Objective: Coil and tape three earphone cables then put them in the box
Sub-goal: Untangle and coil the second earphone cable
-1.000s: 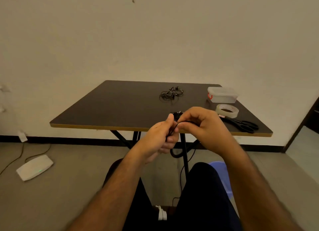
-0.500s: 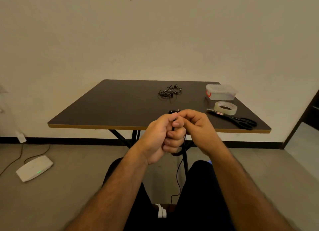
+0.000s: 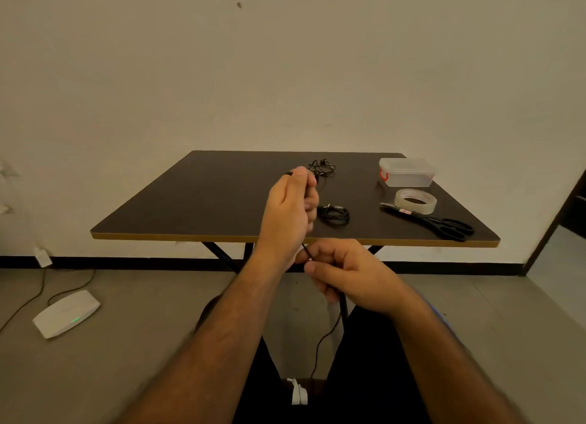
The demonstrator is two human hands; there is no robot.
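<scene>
- Thin black earphone cable: stretched between both hands in front of the counter's near edge; its lower part hangs down between the knees.
- Left hand: raised over the counter, fingers curled round the cable's upper end.
- Right hand: lower, just below the counter edge, fingers pinching the cable.
- Coiled black earphone cable: lies on the dark brown counter, just right of the left hand.
- Loose black earphone tangle: farther back.
- Clear lidded plastic box with red clasp: back right, closed.
- Clear tape roll and black scissors: in front of the box.
</scene>
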